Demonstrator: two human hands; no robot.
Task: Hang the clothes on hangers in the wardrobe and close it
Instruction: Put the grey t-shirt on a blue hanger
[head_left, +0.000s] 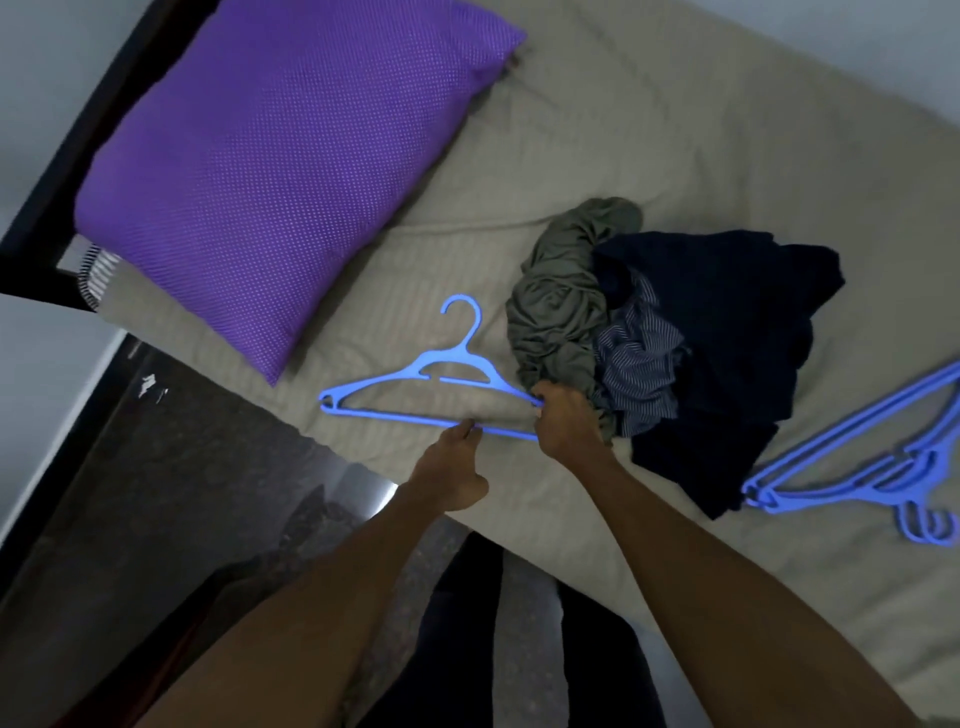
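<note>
A blue plastic hanger (415, 382) lies flat on the beige bed, hook pointing away from me. My left hand (452, 470) pinches its bottom bar near the middle. My right hand (569, 418) grips the hanger's right end, right beside the pile of clothes. The pile holds an olive-grey garment (561, 306), a blue striped shirt (636, 364) and a dark navy garment (727, 332), all crumpled together. No wardrobe is in view.
A stack of more blue hangers (852, 467) lies at the right edge of the bed (675, 130). A large purple pillow (280, 166) rests at the head end by the dark bed frame (31, 249). Dark floor (171, 467) lies below left.
</note>
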